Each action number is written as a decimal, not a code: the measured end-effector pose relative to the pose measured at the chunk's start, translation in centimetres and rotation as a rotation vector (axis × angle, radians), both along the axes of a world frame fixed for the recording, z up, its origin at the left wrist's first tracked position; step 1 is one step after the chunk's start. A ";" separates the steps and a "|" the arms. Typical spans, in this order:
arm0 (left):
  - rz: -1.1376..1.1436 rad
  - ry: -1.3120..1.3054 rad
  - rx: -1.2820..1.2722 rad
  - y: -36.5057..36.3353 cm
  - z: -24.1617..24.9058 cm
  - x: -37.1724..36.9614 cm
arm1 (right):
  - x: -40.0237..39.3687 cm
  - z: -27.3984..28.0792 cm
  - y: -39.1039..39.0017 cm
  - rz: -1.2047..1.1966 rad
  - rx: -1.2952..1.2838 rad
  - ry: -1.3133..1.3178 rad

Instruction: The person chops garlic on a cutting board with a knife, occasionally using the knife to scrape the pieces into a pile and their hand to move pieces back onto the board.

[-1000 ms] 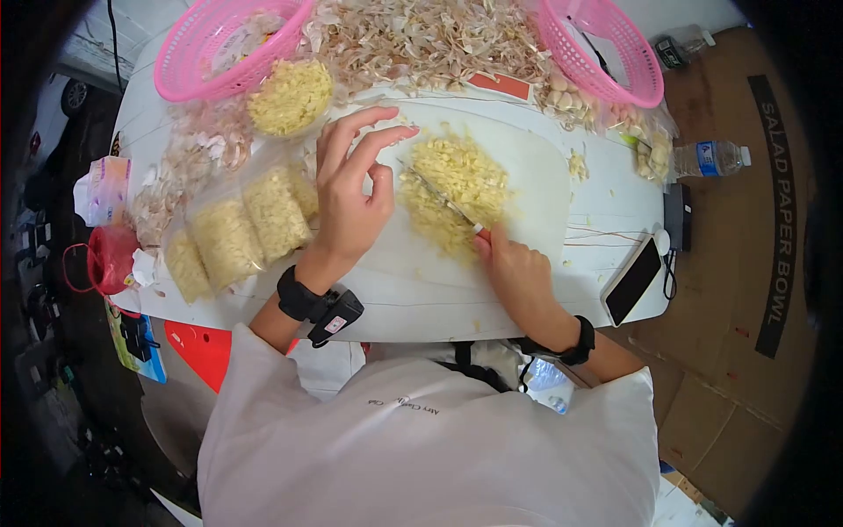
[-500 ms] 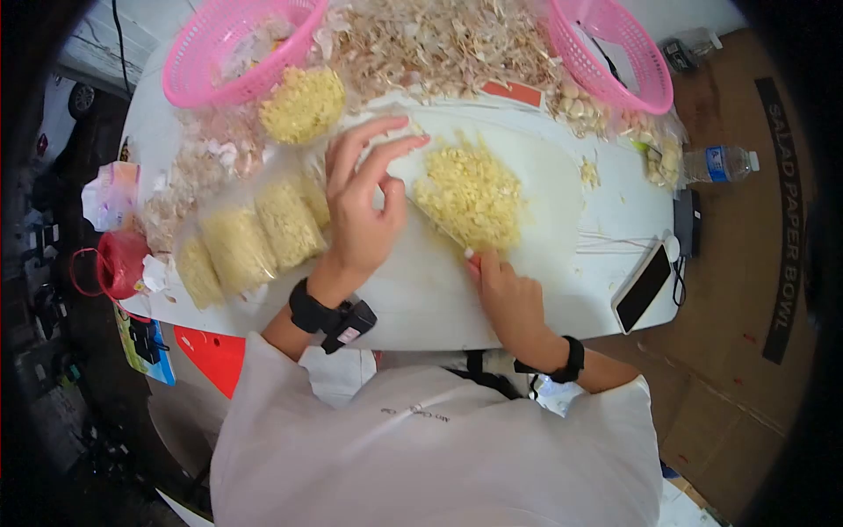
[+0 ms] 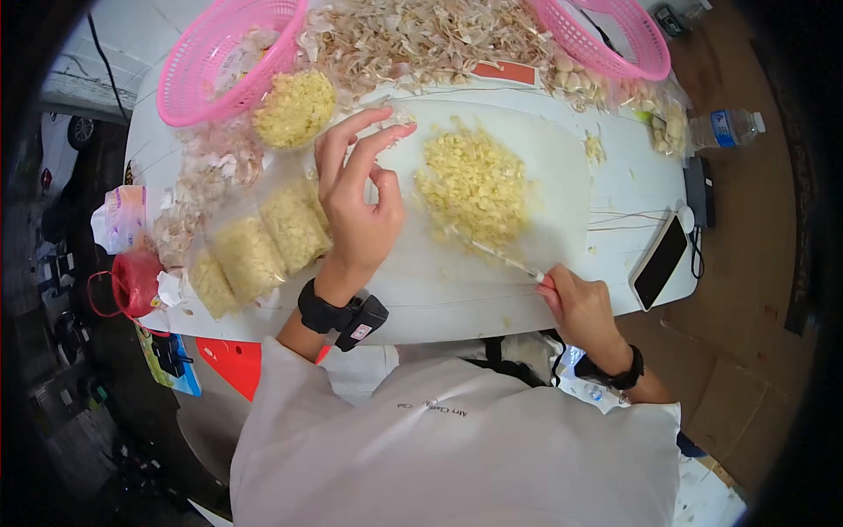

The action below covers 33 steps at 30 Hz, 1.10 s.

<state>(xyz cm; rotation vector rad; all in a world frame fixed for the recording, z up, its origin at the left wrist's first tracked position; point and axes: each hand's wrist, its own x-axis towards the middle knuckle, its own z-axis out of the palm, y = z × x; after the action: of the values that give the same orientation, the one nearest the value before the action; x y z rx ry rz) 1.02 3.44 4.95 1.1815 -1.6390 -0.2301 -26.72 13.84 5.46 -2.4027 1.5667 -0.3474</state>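
Observation:
A loose heap of chopped garlic [image 3: 474,180] lies on the white cutting board [image 3: 562,180]. My right hand [image 3: 580,307] is closed round the pale handle of a knife [image 3: 496,253]. Its narrow blade points left along the near edge of the heap, at board level. Left of the heap, my left hand [image 3: 362,211] hovers with fingers curved and apart, holding nothing. Beside that wrist lie filled clear bags of chopped garlic [image 3: 250,255]. Farther back is a round portion of chopped garlic [image 3: 294,107].
Garlic skins [image 3: 421,44] cover the table's far side between a pink basket [image 3: 189,83] and another pink basket [image 3: 645,48]. On the right are a phone [image 3: 660,262] and a water bottle [image 3: 727,128]. A red bag [image 3: 136,281] sits at the left edge.
My right hand has moved right and toward me with the knife, drawing the blade to the heap's near edge. My left hand stays almost in place, and the view has shifted slightly.

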 end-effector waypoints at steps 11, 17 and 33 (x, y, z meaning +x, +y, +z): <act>-0.012 -0.015 -0.008 -0.2 -0.3 -0.1 | -4.6 -1.3 -3.0 0.316 -0.025 0.238; -0.019 -0.023 -0.010 -0.2 -0.2 -0.1 | -4.2 -1.9 -5.3 0.214 -0.091 0.201; -0.009 -0.043 0.039 -0.2 -0.5 -0.2 | -0.4 -2.9 -3.1 -0.050 -0.007 0.068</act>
<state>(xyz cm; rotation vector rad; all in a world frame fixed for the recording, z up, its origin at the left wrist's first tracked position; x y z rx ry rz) 0.84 3.23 4.41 1.2167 -1.6842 -0.2449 -27.14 10.77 2.55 -2.4081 1.6600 -0.2836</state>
